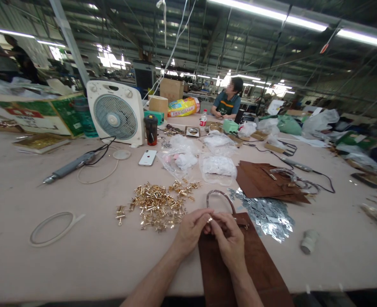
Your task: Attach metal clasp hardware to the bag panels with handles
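Note:
My left hand and my right hand meet over a brown leather panel near the table's front edge. Both are closed, with thumbs and fingertips pinching a small shiny metal fitting. A brown handle, partly in clear wrap, arches just beyond my fingers. One of its ends meets the panel at a small tab with metal on it; the other goes behind my hands. To the left lies a heap of gold metal fittings. Flat silver metal plates are spread to the right, beside the panel.
More brown panels with wrapped handles are stacked at right. Electric screwdrivers lie on both sides. A tape roll, phone, box fan and plastic bags are around. A person sits across the table.

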`<state>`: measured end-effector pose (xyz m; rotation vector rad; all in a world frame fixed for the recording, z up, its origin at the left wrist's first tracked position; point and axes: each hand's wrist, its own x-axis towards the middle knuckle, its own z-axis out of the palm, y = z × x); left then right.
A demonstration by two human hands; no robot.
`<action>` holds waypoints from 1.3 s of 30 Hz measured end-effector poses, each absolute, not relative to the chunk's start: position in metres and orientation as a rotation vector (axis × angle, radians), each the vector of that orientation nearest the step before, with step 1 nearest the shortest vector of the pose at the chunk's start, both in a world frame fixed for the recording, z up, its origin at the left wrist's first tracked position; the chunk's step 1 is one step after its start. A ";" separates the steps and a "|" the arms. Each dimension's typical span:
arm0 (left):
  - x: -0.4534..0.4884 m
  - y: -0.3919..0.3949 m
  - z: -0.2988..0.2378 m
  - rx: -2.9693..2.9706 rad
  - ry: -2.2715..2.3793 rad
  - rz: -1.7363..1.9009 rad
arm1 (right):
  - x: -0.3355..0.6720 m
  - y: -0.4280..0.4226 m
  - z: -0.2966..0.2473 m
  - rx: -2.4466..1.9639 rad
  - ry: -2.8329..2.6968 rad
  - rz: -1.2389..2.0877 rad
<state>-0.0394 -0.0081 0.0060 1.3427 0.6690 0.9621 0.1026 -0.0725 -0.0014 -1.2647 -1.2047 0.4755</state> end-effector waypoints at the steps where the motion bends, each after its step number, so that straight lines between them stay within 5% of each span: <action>1: -0.039 -0.008 0.005 1.336 0.675 0.970 | 0.103 -0.072 -0.002 -1.265 -1.219 0.472; 21: -0.043 -0.017 0.016 1.697 0.740 1.071 | 0.109 -0.076 0.003 -1.290 -1.130 0.521; 39: -0.040 -0.014 0.012 1.262 0.659 0.917 | 0.107 -0.080 0.009 -1.218 -1.347 0.341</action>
